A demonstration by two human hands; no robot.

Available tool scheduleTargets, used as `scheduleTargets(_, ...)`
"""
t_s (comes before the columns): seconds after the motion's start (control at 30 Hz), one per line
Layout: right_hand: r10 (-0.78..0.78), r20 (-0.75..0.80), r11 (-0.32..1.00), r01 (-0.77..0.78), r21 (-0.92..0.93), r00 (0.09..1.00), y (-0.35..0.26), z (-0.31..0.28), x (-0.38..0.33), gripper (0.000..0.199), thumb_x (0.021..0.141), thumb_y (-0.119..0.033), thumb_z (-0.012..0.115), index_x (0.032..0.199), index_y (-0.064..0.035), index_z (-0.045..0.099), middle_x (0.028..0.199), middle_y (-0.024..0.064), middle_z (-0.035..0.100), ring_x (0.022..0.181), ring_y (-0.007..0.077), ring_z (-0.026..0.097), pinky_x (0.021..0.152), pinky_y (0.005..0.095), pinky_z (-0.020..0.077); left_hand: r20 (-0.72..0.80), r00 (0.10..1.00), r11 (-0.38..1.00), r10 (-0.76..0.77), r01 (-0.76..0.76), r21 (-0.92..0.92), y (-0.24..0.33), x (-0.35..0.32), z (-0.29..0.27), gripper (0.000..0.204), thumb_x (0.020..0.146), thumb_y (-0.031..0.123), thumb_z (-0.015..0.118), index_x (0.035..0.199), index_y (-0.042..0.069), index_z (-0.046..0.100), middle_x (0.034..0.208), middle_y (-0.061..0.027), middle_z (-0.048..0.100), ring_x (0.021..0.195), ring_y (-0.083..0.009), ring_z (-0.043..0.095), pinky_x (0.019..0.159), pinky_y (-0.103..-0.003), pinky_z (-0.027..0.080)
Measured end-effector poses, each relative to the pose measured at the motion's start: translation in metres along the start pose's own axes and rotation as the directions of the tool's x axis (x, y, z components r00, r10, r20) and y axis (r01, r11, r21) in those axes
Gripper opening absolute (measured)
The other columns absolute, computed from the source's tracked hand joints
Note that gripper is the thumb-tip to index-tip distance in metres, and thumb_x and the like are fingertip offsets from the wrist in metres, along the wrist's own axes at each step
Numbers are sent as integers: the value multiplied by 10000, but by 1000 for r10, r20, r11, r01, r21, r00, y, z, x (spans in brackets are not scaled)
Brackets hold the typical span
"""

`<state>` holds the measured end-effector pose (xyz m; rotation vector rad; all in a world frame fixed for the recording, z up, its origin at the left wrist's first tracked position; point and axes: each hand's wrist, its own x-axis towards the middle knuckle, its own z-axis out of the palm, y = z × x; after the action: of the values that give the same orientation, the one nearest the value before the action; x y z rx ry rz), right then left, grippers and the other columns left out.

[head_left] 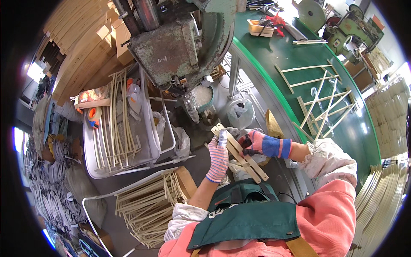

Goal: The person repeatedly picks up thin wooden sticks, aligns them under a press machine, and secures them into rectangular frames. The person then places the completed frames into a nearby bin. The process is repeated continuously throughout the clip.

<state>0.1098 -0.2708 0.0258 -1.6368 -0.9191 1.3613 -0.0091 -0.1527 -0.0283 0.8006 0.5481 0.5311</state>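
pale wooden slats (239, 154) sit in a small bundle in front of the person's chest, below the green press machine (180, 47). the left hand (219, 156), in a striped knit glove, is clenched around the bundle's middle. the right hand (257, 144), gloved too, grasps the slats from the other side. assembled slat frames (321, 100) lie on the green table (295, 55), and loose strips (150, 205) fill a white tray (92, 199).

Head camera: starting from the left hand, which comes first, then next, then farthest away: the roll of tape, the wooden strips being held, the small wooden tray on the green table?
From the left hand:
1. Wooden strips, held in that hand.
2. Roll of tape, off to the left on the grey tray.
3. Small wooden tray, up top on the green table, farthest.
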Motion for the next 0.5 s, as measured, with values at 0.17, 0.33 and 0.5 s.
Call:
scheduleTargets(0.17, 91, 98, 970, -111, 215, 991, 14, -7, 36, 257, 807, -141, 681, 1022, -13, 620, 812, -2, 644, 726, 58, 592, 639, 213, 497, 44, 999, 973, 23, -32, 227, 25, 15, -5, 313, 936, 275, 504, 967, -7, 636, 948, -104, 668, 852, -149, 612, 794, -291, 480)
scheduleTargets(0.33, -40, 185, 927, -32, 373, 982, 12, -33, 69, 215, 827, -59, 599, 1021, 30, 575, 869, 100, 665, 767, 187, 676, 648, 299, 560, -105, 994, 838, 15, 45, 544, 43, 43, -11, 311, 923, 266, 533, 1060, 3, 626, 910, -46, 651, 805, -85, 579, 743, -242, 470)
scheduleTargets(0.5, -21, 228, 914, -74, 399, 973, -7, -48, 97, 214, 832, -68, 580, 1025, 23, 587, 867, 91, 656, 723, 172, 657, 642, 316, 562, -86, 992, 735, 93, -10, 678, 42, 70, -17, 284, 913, 255, 566, 998, -1, 655, 772, 24, 616, 680, -61, 445, 653, -249, 419)
